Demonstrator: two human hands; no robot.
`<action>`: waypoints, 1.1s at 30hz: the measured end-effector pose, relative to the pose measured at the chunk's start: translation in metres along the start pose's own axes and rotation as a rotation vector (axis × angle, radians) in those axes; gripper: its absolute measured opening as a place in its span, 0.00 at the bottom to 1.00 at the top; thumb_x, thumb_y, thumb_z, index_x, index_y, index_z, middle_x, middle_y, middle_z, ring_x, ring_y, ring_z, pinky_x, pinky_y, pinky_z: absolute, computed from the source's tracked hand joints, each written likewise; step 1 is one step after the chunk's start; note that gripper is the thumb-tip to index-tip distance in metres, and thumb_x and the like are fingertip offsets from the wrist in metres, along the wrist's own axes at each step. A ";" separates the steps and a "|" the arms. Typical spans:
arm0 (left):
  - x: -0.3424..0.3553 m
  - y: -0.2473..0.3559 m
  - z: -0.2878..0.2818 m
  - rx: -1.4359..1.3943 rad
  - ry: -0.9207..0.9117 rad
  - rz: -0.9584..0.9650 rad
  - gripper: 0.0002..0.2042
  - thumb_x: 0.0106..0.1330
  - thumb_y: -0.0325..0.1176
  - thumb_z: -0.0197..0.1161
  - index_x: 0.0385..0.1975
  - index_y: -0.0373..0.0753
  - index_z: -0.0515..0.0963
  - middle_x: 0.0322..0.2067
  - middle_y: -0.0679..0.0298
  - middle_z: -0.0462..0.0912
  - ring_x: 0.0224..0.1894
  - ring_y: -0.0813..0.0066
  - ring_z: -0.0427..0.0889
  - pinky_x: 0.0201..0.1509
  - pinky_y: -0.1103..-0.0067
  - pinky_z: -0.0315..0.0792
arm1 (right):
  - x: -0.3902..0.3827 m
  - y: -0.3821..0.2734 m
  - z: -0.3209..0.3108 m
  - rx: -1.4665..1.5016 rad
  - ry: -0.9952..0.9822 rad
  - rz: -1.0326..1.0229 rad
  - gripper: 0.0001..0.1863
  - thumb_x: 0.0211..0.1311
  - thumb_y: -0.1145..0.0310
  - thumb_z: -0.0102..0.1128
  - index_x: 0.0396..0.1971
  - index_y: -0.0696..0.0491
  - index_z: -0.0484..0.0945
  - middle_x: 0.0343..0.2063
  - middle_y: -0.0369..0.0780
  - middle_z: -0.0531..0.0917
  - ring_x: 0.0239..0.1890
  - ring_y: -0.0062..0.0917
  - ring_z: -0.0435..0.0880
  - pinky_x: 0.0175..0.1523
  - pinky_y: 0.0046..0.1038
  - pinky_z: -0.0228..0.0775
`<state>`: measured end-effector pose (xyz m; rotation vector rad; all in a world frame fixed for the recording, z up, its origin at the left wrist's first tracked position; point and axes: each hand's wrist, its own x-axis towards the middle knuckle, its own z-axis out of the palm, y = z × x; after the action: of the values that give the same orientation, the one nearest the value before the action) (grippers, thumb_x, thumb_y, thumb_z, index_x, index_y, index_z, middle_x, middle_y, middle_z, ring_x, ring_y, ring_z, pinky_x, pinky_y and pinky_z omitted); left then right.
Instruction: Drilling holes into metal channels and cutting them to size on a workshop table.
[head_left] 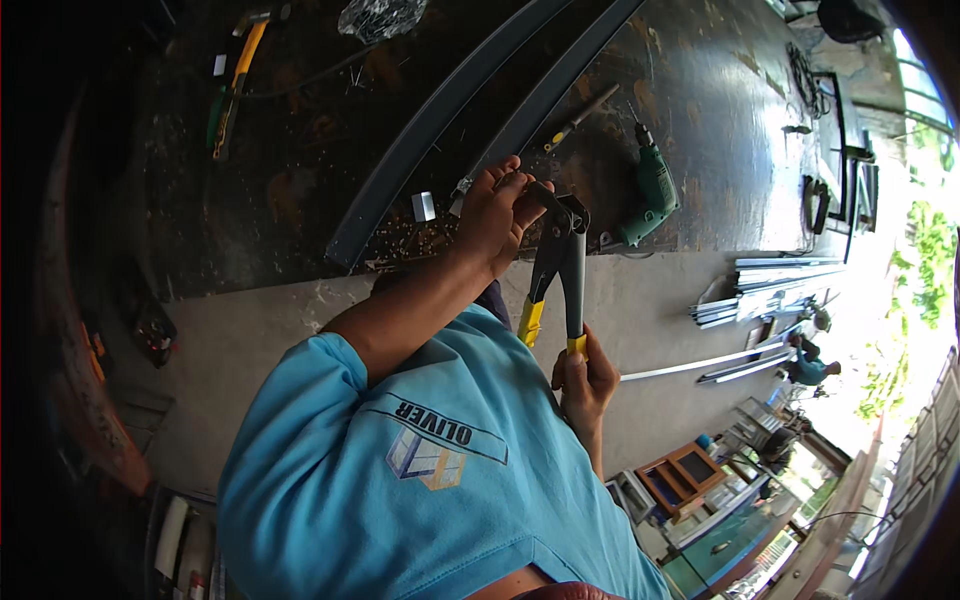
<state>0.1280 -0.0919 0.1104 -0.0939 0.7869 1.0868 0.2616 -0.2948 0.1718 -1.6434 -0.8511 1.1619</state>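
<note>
A hand riveter (574, 270) with long handles and yellow grips stands before my chest, its dark head pointing up and left. My right hand (586, 383) is closed round the yellow grip of its grey handle. The other handle, also yellow-tipped, hangs free and apart from it. My left hand (494, 216) is closed at the riveter's head, fingers bent against its nose end; whether a small piece sits between them is hidden. Just past that hand lies the near end of a dark metal profile (545, 97). A small silvery metal piece (424, 207) rests to its left.
A second dark profile (420, 139) lies alongside on the dark worktable (300, 225). To the right are a green drill (652, 190) and a yellow-handled tool (580, 118). A yellow-handled hammer (244, 70) lies far left. Metal bars (770, 285) and people are beyond, right.
</note>
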 end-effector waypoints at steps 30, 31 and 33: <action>0.017 -0.037 -0.074 0.110 0.054 0.005 0.12 0.60 0.39 0.69 0.37 0.40 0.79 0.35 0.68 0.79 0.40 0.79 0.75 0.51 0.76 0.66 | 0.049 0.009 0.071 -0.407 -0.029 0.177 0.20 0.72 0.62 0.50 0.55 0.62 0.74 0.16 0.32 0.72 0.13 0.11 0.68 0.16 0.17 0.60; 0.017 -0.037 -0.073 0.104 0.050 0.023 0.12 0.60 0.39 0.69 0.37 0.40 0.79 0.35 0.68 0.79 0.40 0.79 0.75 0.50 0.76 0.67 | 0.049 0.007 0.072 -0.409 -0.031 0.179 0.20 0.72 0.62 0.50 0.55 0.62 0.74 0.16 0.32 0.72 0.13 0.11 0.68 0.16 0.17 0.60; 0.018 -0.037 -0.077 0.088 0.026 -0.003 0.12 0.61 0.40 0.69 0.37 0.40 0.79 0.34 0.68 0.80 0.39 0.79 0.76 0.50 0.76 0.67 | 0.049 0.002 0.075 -0.442 -0.058 0.204 0.20 0.72 0.62 0.51 0.55 0.60 0.75 0.17 0.31 0.72 0.15 0.12 0.69 0.18 0.18 0.62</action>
<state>0.1220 -0.1300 0.0316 -0.0350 0.8564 1.0489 0.2064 -0.2301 0.1449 -2.1033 -1.0508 1.2243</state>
